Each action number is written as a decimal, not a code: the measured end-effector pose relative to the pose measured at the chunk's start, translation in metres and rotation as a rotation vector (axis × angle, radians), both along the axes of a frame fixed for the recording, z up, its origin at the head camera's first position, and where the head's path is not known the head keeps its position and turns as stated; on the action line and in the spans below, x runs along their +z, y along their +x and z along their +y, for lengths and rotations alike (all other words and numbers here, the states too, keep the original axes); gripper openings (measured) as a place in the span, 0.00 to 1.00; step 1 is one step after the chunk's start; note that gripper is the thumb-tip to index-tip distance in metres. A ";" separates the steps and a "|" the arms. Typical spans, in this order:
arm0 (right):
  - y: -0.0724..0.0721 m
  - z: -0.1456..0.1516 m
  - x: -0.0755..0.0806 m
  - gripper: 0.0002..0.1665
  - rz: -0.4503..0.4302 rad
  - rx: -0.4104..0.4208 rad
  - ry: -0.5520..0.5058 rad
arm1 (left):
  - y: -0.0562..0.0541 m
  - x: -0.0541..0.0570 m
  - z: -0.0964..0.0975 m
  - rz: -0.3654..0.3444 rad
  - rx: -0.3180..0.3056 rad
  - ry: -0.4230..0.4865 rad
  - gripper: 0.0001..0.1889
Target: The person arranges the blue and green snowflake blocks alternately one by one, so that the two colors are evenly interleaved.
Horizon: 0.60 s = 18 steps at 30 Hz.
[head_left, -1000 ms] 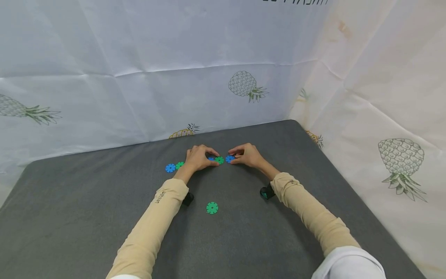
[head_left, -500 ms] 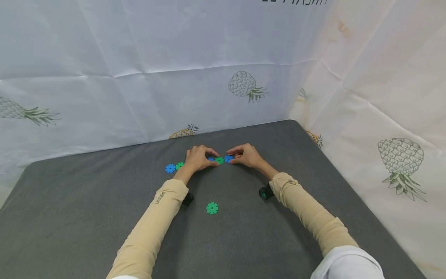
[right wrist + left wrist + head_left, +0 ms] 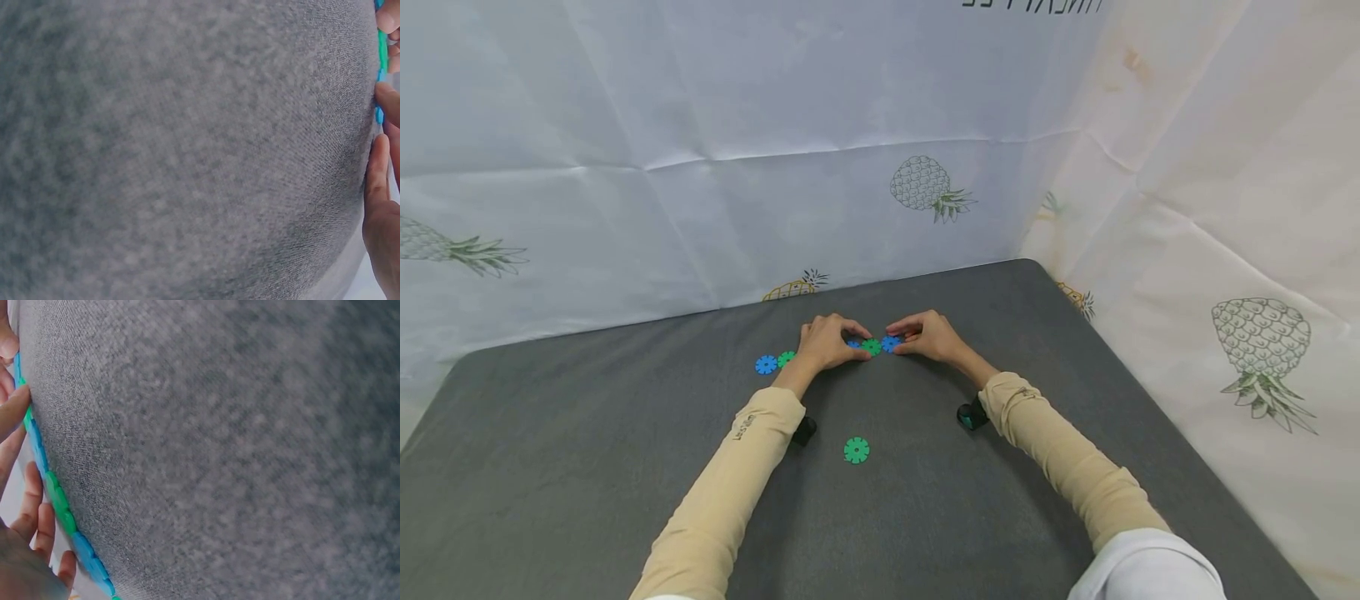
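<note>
At the far side of the table my left hand [image 3: 826,340] pinches a green notched disc [image 3: 871,347] between thumb and index finger. My right hand [image 3: 934,337] pinches a blue notched disc [image 3: 891,343] right beside it, edges meeting. Another blue disc [image 3: 853,343] shows partly inside the left hand's curve. Past that hand, a green disc [image 3: 786,358] and an end blue disc [image 3: 766,364] continue the row. The left wrist view has the joined blue and green strip [image 3: 59,503] running along the fingers. Whether the last two discs interlock cannot be seen.
A loose green disc [image 3: 856,450] lies nearer, between the forearms. The grey cloth-covered table [image 3: 587,450] meets a white pineapple-print curtain [image 3: 737,208] at the back and another sheet [image 3: 1195,250] at the right. Dark wrist cameras [image 3: 973,415] hang under both sleeves.
My right hand has moved slightly left, bringing the blue disc up to the green one and closing the small gap. The left hand stays in place.
</note>
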State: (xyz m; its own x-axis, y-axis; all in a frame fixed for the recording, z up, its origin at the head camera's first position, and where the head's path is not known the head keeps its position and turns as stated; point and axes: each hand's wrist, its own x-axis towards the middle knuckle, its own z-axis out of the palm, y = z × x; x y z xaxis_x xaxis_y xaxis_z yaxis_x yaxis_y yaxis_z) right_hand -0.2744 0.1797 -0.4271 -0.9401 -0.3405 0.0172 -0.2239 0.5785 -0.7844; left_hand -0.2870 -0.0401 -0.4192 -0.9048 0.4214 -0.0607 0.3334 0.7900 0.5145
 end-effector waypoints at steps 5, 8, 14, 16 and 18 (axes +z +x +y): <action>0.000 -0.001 0.000 0.21 -0.014 -0.003 -0.007 | 0.001 0.000 0.000 -0.004 0.002 0.004 0.17; 0.000 -0.002 0.000 0.22 -0.021 -0.006 -0.008 | 0.001 0.001 -0.001 -0.007 0.000 0.010 0.17; 0.000 -0.001 0.000 0.23 -0.021 -0.006 -0.010 | 0.001 0.003 -0.002 -0.007 -0.018 0.027 0.20; 0.000 0.000 -0.001 0.24 -0.032 -0.003 -0.026 | 0.001 0.004 -0.002 -0.006 -0.024 0.033 0.20; 0.001 0.001 -0.001 0.24 -0.036 -0.002 -0.055 | 0.001 0.005 -0.002 -0.011 -0.024 0.033 0.21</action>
